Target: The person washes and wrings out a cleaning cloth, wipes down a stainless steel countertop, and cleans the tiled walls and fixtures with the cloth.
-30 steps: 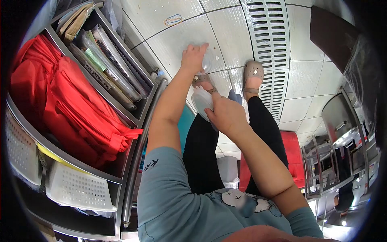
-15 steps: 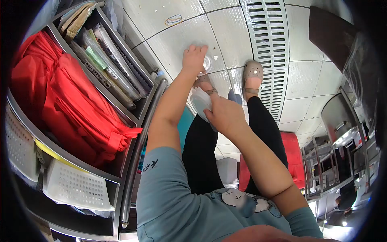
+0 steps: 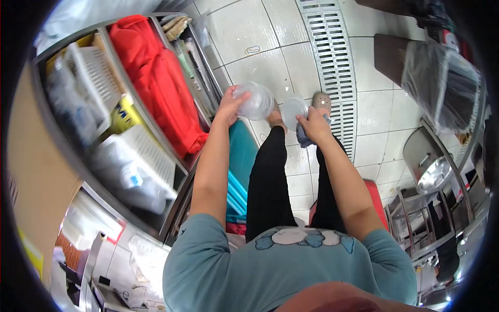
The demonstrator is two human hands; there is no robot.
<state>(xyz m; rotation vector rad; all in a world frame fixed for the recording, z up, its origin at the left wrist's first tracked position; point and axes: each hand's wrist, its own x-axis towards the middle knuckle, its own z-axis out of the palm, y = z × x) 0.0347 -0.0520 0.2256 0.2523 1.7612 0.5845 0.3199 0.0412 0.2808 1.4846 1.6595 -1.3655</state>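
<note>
In the head view, my left hand point(image 3: 228, 107) grips the edge of a round clear plastic container point(image 3: 255, 102), held out in front of my legs. My right hand point(image 3: 316, 127) holds a smaller round translucent plastic lid point(image 3: 294, 110) by its right side, close to the container but apart from it. A blue-grey cloth-like thing point(image 3: 304, 137) shows just below my right hand; whether the hand touches it I cannot tell. Beneath both hands are the tiled floor and my feet in clogs point(image 3: 322, 100).
Left stands a metal drawer unit with red fabric point(image 3: 150, 78), white perforated baskets point(image 3: 148, 156) and plastic packs. A floor drain grate point(image 3: 330, 57) runs on the right, near a dark board point(image 3: 390, 57) and a metal rack point(image 3: 410, 223). Rubber bands point(image 3: 252, 50) lie on the tiles.
My left hand has come up from a small clear round thing at the floor and now holds the container. My right hand has shifted right with the lid. The view has swung left.
</note>
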